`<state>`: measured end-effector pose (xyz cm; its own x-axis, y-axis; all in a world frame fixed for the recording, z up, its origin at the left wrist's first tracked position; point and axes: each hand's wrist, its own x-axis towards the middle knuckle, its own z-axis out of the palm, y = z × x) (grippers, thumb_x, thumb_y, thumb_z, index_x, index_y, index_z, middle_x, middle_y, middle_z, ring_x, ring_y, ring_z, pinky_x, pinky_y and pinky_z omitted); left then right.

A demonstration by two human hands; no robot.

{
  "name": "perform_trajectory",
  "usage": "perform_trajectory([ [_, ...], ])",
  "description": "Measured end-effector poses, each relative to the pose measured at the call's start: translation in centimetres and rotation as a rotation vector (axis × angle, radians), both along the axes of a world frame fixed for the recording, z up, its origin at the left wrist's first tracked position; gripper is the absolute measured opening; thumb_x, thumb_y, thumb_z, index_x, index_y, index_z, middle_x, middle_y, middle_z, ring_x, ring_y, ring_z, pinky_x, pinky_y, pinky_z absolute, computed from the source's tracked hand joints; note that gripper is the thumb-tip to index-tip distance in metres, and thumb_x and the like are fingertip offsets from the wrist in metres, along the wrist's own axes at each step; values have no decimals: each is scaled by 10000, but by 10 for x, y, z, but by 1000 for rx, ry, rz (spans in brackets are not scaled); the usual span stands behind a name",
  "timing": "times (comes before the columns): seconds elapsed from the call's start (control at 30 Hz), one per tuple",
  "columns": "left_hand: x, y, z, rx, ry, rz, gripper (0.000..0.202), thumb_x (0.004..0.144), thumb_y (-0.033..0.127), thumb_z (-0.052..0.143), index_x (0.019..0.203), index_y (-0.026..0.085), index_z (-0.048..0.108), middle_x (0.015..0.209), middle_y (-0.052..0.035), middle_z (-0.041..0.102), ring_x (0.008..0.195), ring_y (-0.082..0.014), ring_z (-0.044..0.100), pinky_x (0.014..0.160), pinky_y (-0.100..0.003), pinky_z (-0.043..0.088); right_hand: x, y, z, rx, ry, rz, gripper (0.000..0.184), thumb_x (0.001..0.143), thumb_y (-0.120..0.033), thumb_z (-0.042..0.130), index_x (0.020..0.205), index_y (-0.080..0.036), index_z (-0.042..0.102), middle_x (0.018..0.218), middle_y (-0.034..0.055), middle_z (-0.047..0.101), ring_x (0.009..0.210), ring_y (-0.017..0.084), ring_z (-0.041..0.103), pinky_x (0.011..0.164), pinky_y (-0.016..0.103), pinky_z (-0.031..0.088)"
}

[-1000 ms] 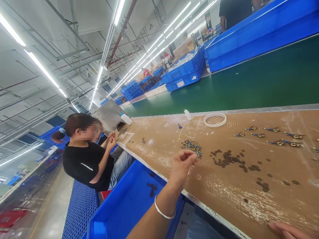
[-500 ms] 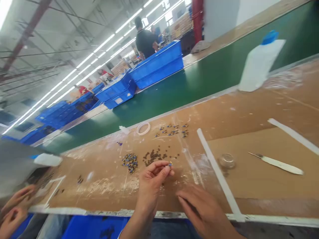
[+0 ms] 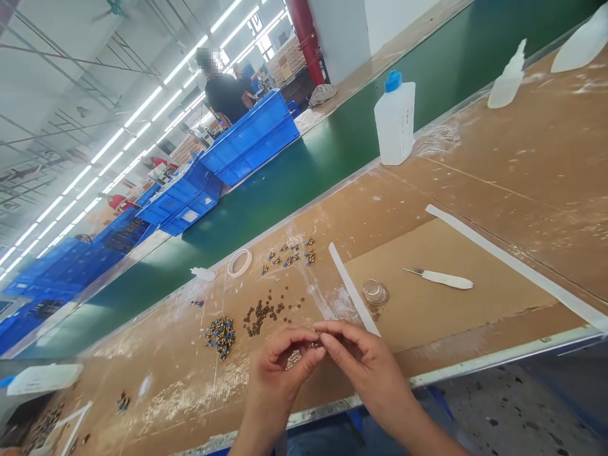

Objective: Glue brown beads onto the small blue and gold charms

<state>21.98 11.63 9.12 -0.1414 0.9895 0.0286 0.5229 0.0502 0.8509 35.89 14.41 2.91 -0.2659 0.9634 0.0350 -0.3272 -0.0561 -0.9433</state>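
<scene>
My left hand (image 3: 280, 364) is closed in a pinch on a small metal part (image 3: 313, 346), mostly hidden by the fingertips; earlier its blue and gold colours showed. My right hand (image 3: 363, 361) is closed too, thumb and forefinger meeting the left fingertips at that part. What the right fingers grip is too small to make out. Beyond the hands lie a scatter of small brown round pieces (image 3: 261, 313) and a heap of blue-and-gold parts (image 3: 220, 335). Farther back, several similar parts (image 3: 289, 256) lie spread apart.
To the right are a small round clear dish (image 3: 375, 292) and a white-handled pointed tool (image 3: 447, 279). A tape roll (image 3: 239, 263) and a blue-capped bottle (image 3: 395, 120) stand near the green belt (image 3: 332, 152). Blue crates (image 3: 256, 139) and a person (image 3: 225, 95) are beyond.
My right hand has come in to meet my left at the fingertips. The view has swung to the right; the neighbouring person's hands at the left have left the picture.
</scene>
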Motion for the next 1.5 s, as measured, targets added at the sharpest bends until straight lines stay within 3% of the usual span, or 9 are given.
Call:
perform_trajectory([
  [0.1,0,-1,2,98,140,-82,103,749,193,767,836,246,764,803,-16,718,706,-140,642,653,-227,540,-3,0,1,-109,132,64,297,883,-461,602,983,-221,746,911,43,748,879,184,708,800,267,570],
  [0.33,-1,-4,2,161,380,-116,120,838,174,679,925,245,722,823,-5,709,743,-141,654,684,-237,541,-4,-1,-4,-250,244,118,387,830,-534,649,959,-175,720,889,67,744,838,181,700,805,282,560],
  [0.53,-3,-6,4,216,460,-213,181,817,116,687,947,241,700,842,2,708,747,-123,660,695,-206,536,-7,3,-6,-245,242,143,323,824,-480,664,929,-179,717,864,47,739,799,167,685,774,265,542],
  [0.63,-2,-5,3,182,382,-219,188,784,123,725,922,251,718,818,13,714,703,-108,649,669,-184,531,-7,4,-5,-261,245,152,272,836,-437,648,907,-182,714,852,31,731,797,158,676,753,250,533],
  [0.8,-1,-4,-3,79,155,6,141,673,144,810,755,237,743,658,39,678,583,-82,589,574,-137,497,-8,0,-2,-269,260,187,244,841,-405,637,911,-180,700,874,28,730,841,159,675,786,250,519],
  [1.03,-5,-4,-5,-29,-108,135,175,595,208,865,719,223,741,656,23,672,610,-108,606,584,-175,542,-6,-1,2,-333,313,231,305,825,-474,647,849,-174,700,833,22,713,811,149,652,771,252,504],
  [1.17,-3,-4,-5,31,45,96,154,663,214,830,794,237,751,707,19,682,640,-102,628,602,-150,553,-1,0,5,-381,343,241,327,790,-481,693,882,-168,689,851,23,712,844,144,640,795,247,489],
  [1.37,-4,-11,4,20,255,-59,214,814,234,706,1020,271,753,958,-40,754,836,-161,714,761,-224,594,1,5,3,-430,391,227,339,716,-440,770,870,-157,666,778,5,693,756,123,636,754,242,492],
  [1.5,-5,-8,12,-2,193,-104,150,832,242,689,945,266,785,866,-39,749,784,-162,699,701,-215,581,-3,5,1,-422,388,209,325,687,-433,777,788,-149,654,688,-12,655,679,110,610,700,235,488],
])
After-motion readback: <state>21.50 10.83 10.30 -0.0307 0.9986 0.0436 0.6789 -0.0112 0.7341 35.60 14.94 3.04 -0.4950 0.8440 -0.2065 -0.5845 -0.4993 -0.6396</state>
